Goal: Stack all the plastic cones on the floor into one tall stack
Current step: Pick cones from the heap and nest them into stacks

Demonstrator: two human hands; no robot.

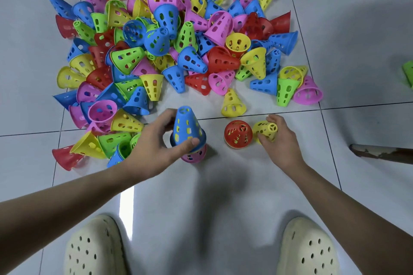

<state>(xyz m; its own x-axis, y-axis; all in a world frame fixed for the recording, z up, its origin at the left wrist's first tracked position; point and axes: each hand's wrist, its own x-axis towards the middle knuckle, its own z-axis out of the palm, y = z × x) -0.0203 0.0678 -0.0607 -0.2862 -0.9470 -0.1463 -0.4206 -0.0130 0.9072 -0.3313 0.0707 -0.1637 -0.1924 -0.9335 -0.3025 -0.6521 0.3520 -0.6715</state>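
A big heap of perforated plastic cones (169, 38) in blue, yellow, green, pink and red covers the floor ahead. My left hand (154, 147) grips a blue cone (187, 127) by its rim; yellow shows through its holes, and it sits over a pink cone (194, 156) on the floor. To the right stands a short stack topped by a red cone (238, 133). My right hand (280, 140) holds a yellow cone (266, 130) on its side, just right of the red stack. A lone yellow cone (232, 103) stands upright beyond them.
The floor is pale glossy tile (223, 185) with dark grout lines. My two cream clogs (93, 250) (310, 250) are at the bottom. A worn wooden leg (380, 153) juts in at the right, and a stray green cone (408, 72) lies at the right edge. Dark wood borders the far side.
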